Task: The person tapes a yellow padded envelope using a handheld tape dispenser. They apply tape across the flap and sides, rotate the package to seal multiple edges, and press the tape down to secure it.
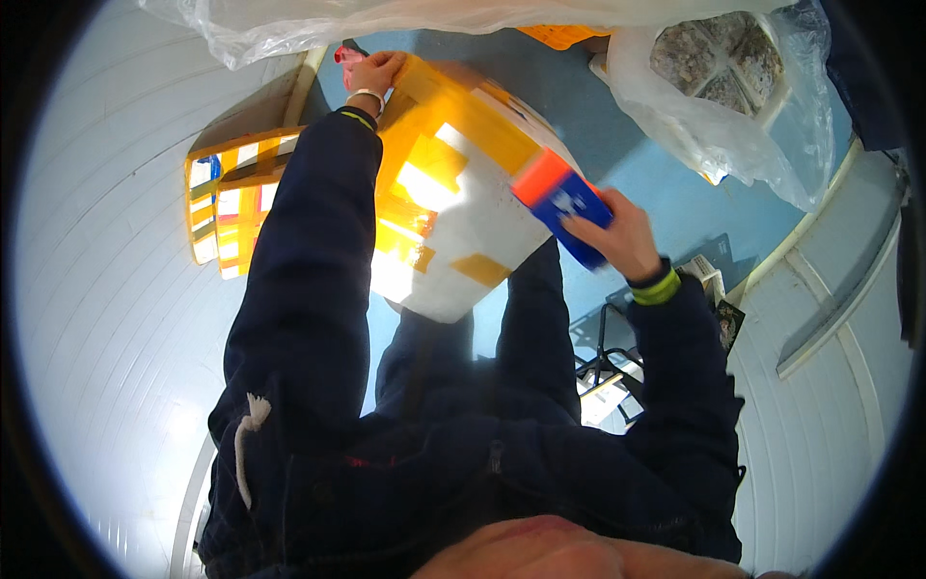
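Note:
A white foam box (487, 232) patched with yellow tape leans in front of my legs. My left hand (371, 75) grips its top left edge with bent fingers; a small red object (344, 56) shows just beside it, too small to name. In my right hand (622, 236) is a blue tape dispenser (574, 232) with an orange end (540, 169), held against the right side of the box along a band of yellow tape.
Two taped foam boxes (203, 222) stand at the left by a white wall (106, 241). Clear plastic sheeting (251, 29) and a bagged container (719, 63) lie at the top, near an orange item (564, 37). A black metal frame (603, 347) stands behind my right leg.

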Tool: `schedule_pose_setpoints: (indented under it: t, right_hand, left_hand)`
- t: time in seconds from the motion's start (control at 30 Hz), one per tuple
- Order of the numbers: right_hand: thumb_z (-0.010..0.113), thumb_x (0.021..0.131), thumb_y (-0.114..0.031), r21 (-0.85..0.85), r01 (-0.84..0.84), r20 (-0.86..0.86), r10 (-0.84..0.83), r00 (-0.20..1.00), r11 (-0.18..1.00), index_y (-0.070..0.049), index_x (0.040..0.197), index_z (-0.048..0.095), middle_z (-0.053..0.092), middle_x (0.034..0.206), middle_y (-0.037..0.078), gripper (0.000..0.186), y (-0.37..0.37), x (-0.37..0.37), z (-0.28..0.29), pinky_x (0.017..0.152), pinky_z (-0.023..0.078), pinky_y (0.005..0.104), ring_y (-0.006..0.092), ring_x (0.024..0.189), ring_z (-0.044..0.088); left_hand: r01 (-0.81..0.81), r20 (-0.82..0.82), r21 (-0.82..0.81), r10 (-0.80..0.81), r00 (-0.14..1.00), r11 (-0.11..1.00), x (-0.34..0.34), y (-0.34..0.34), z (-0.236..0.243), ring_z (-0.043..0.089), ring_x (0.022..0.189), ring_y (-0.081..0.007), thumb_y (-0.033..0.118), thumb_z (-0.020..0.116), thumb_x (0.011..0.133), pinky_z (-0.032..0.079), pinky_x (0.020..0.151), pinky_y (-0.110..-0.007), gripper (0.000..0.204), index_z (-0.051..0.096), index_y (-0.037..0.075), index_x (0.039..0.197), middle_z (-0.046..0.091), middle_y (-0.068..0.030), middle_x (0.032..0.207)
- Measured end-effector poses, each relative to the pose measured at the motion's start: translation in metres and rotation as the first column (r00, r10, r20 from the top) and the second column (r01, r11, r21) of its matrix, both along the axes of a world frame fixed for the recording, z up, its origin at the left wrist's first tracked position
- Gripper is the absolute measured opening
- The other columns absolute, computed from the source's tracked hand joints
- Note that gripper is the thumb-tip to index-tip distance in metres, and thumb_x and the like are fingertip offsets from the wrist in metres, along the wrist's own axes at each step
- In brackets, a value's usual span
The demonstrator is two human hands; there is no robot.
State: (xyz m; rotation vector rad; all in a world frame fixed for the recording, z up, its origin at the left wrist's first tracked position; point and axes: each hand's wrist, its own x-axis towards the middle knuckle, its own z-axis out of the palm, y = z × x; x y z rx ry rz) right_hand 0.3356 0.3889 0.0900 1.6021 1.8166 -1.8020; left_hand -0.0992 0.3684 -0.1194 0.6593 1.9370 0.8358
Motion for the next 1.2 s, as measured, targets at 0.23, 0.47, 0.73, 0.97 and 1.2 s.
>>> schedule_pose_setpoints:
  t: [0.23,0.47,0.73,0.97,1.2]
  right_hand:
    - [0.074,0.074,-0.048,0.035,-0.138,0.37,0.116,0.922,0.99,-0.001,0.11,0.061,0.069,0.09,0.019,0.061,-0.034,0.132,-0.028,0.073,0.054,0.0379,0.0325,0.081,0.069]
    - [0.072,0.074,-0.047,-0.014,-0.552,0.684,0.411,0.603,0.834,-0.003,0.101,0.061,0.067,0.091,0.017,0.052,-0.043,0.09,-0.099,0.077,0.051,0.0439,0.0338,0.088,0.066]
    - [0.076,0.076,-0.042,0.221,0.209,0.38,-0.281,0.881,0.953,-0.002,0.093,0.061,0.067,0.081,0.013,0.046,-0.08,0.143,-0.047,0.07,0.052,0.0341,0.0236,0.072,0.065]
    - [0.077,0.08,-0.029,0.223,0.522,0.023,-0.539,0.842,0.824,-0.001,0.093,0.061,0.063,0.079,0.003,0.034,-0.098,0.133,-0.04,0.067,0.046,0.0254,0.0091,0.072,0.056]
    - [0.076,0.081,-0.035,0.282,0.583,0.173,-0.638,0.75,0.762,0.001,0.089,0.061,0.061,0.078,0.004,0.039,-0.11,0.171,-0.037,0.065,0.046,0.0269,0.0104,0.071,0.054]
  left_hand:
    - [0.134,0.006,-0.172,-0.135,0.991,0.976,-0.004,-0.006,-0.027,0.063,0.092,-0.0175,0.029,0.062,0.092,0.049,0.081,-0.027,0.037,0.063,0.004,0.12,0.068,-0.0081,0.103]
    - [0.291,-0.123,0.136,-0.275,0.953,0.947,0.031,-0.002,0.005,0.059,0.114,-0.0288,0.041,0.051,0.095,0.044,0.096,-0.032,0.048,0.057,0.006,0.127,0.065,-0.0142,0.118]
    - [0.233,-0.592,0.319,0.001,0.806,0.919,0.138,-0.02,0.117,0.061,0.105,-0.0281,0.017,0.061,0.091,0.046,0.092,-0.034,0.032,0.058,0.004,0.121,0.064,-0.0144,0.112]
    - [0.933,-0.707,-0.025,-0.666,0.238,0.359,0.307,-0.061,0.138,0.037,0.136,-0.0274,0.022,0.06,0.087,0.02,0.115,-0.043,0.046,0.053,0.01,0.131,0.048,-0.0095,0.14]
    - [0.578,-0.163,-0.706,-0.7,-0.696,-0.41,0.374,-0.07,0.074,0.046,0.128,-0.0255,0.027,0.047,0.095,0.028,0.11,-0.043,0.04,0.054,0.012,0.131,0.055,-0.0077,0.134]
